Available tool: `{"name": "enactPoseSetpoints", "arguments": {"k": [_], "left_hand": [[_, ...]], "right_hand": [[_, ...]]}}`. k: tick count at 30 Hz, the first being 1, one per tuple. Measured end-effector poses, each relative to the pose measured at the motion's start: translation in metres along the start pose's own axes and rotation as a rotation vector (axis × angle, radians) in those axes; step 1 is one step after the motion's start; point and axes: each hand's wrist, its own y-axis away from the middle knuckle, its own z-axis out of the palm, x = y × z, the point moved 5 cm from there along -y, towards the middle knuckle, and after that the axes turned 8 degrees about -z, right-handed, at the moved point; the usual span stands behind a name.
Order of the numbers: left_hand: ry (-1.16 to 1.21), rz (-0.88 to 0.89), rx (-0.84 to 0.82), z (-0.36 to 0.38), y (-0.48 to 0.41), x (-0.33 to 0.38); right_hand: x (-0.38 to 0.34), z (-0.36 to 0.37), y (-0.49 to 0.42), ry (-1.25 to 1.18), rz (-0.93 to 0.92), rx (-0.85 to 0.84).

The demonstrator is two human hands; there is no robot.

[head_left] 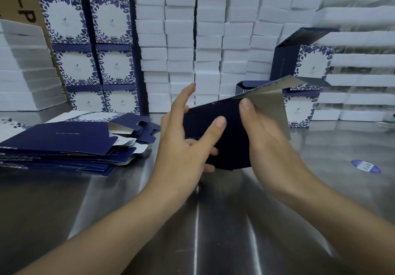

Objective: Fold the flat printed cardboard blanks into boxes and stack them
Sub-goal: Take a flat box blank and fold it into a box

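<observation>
- Navy cardboard blank (224, 133), partly folded, is held above the middle of the steel tabletop (85, 200), its grey unprinted flap (269, 103) lifted up and to the right.
- Left hand (183, 146) grips the blank's left edge: thumb laid across the dark front panel, lower fingers curled round behind it, index finger stretched upward and clear of the card.
- Right hand (265, 137) holds the blank's right side, thumb pressed on the fold line where the dark panel meets the grey flap; its other fingers are hidden behind the card.
- Both forearms reach in from the near edge, bare.
- Stack of flat blanks (64, 146) lies toward the left edge of the tabletop, navy faces up, tabs fanned to the right.
- Folded boxes (94, 50) with blue floral borders stand in two columns, three high, at the far left of the tabletop, lids open.
- More folded floral boxes (303, 86) are stacked at the far right, behind the raised flap.
- White foam blocks (203, 39) fill the back wall in tall columns, with more piled on both sides.
- Small blue-and-white oval label (366, 166) lies flat near the right edge.
- Brown corrugated carton (19, 3) with black lettering stands at the far left corner.
</observation>
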Motion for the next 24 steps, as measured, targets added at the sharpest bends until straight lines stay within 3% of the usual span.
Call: {"name": "enactPoseSetpoints", "arguments": {"k": [3, 8, 13, 16, 17, 20, 22, 24], "left_hand": [[-0.028, -0.045, 0.029, -0.005, -0.005, -0.002], [-0.215, 0.054, 0.126, -0.013, -0.011, 0.003], [-0.290, 0.143, 0.115, -0.014, -0.014, 0.007], [-0.288, 0.181, 0.122, -0.017, -0.014, 0.008], [-0.276, 0.185, 0.130, -0.018, -0.014, 0.008], [-0.206, 0.156, 0.154, -0.024, -0.017, 0.008], [-0.145, 0.092, 0.194, -0.029, -0.021, 0.005], [-0.089, 0.026, 0.222, -0.031, -0.022, 0.002]], "right_hand": [[0.001, 0.004, -0.001, -0.084, 0.001, -0.012], [0.000, 0.003, -0.005, 0.051, -0.162, 0.058], [-0.002, 0.003, 0.001, 0.065, -0.120, 0.095], [0.011, 0.010, 0.007, 0.390, 0.043, -0.146], [0.015, 0.010, 0.007, 0.482, 0.045, -0.159], [0.004, 0.004, 0.004, 0.300, -0.126, 0.076], [-0.005, 0.011, 0.005, 0.260, -0.218, 0.034], [-0.015, 0.012, 0.007, 0.397, -0.377, 0.034]]}}
